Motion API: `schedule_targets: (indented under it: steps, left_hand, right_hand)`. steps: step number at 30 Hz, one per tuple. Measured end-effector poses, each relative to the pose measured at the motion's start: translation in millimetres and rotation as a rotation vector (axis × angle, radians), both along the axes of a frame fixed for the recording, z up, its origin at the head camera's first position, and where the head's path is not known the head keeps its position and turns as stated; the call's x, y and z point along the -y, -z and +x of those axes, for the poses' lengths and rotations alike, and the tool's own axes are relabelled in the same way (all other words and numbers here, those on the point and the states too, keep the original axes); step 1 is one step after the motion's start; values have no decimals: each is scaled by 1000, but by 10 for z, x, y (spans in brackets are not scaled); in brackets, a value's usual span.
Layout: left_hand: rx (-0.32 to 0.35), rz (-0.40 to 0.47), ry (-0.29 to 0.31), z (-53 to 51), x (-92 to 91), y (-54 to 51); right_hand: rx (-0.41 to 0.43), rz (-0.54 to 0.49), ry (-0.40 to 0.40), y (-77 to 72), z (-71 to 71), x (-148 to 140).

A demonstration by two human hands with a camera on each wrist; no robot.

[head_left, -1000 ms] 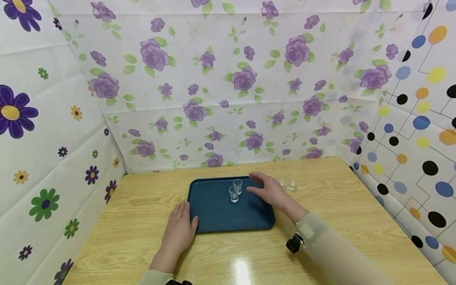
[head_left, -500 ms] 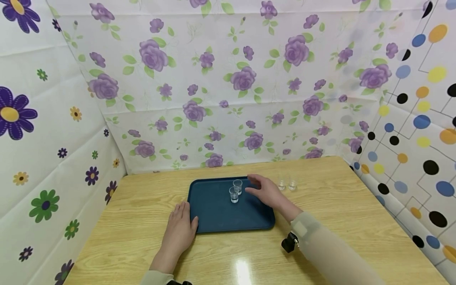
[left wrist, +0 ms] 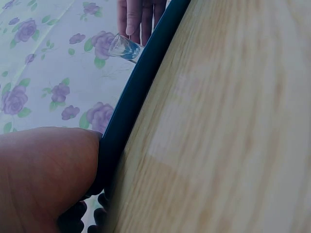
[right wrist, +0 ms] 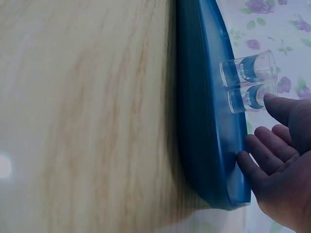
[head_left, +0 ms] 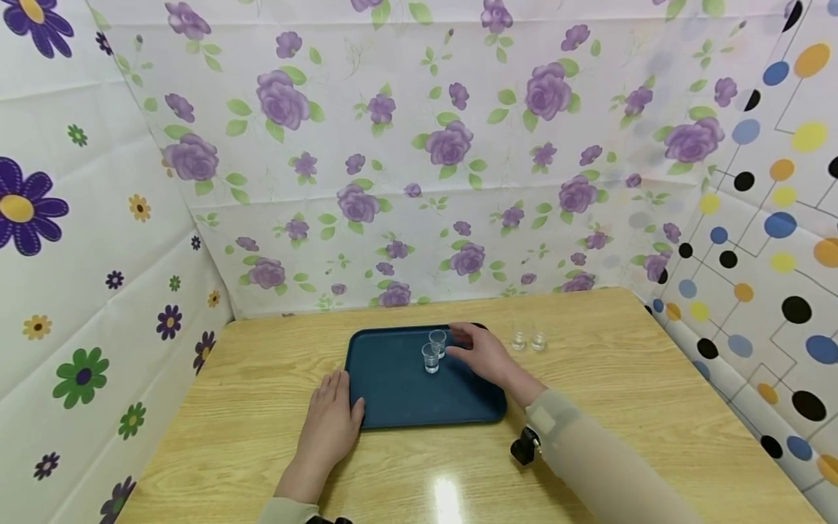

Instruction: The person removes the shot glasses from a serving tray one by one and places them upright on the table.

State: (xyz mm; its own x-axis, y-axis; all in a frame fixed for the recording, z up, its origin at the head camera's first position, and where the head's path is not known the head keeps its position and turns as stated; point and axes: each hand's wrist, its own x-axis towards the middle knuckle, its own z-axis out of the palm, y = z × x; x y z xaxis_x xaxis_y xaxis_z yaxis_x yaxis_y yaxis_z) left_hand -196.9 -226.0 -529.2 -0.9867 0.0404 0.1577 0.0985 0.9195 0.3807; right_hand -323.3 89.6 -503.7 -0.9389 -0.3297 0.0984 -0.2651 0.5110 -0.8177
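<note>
Two glasses [head_left: 431, 359] are set on the tray [head_left: 399, 399], two more glasses [head_left: 538, 340] left off it, fingers held spread on the right hand [head_left: 483, 352], straight on the left hand [head_left: 332, 415].

Head view high — wrist views low

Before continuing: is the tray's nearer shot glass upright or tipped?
Upright: head view shows the nearer shot glass on the tray, rim uppermost.

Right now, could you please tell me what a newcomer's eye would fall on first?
Probably the dark blue tray on the wooden table, bearing two clear glasses. The left hand rests at its left edge; the right hand hovers beside the glasses. Behind, a purple-flowered cloth hangs.
</note>
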Motion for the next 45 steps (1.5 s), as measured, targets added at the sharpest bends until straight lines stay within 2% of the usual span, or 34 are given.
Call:
schedule_targets:
  steps: [15,45]
  left_hand:
    - [6,-2,-5,26,-4,5]
    - [-5,-13,-9,10,-4,-9]
  right_hand:
    - [-17,11,26,66,-35,69]
    - [-38,28,16,24,-50,226]
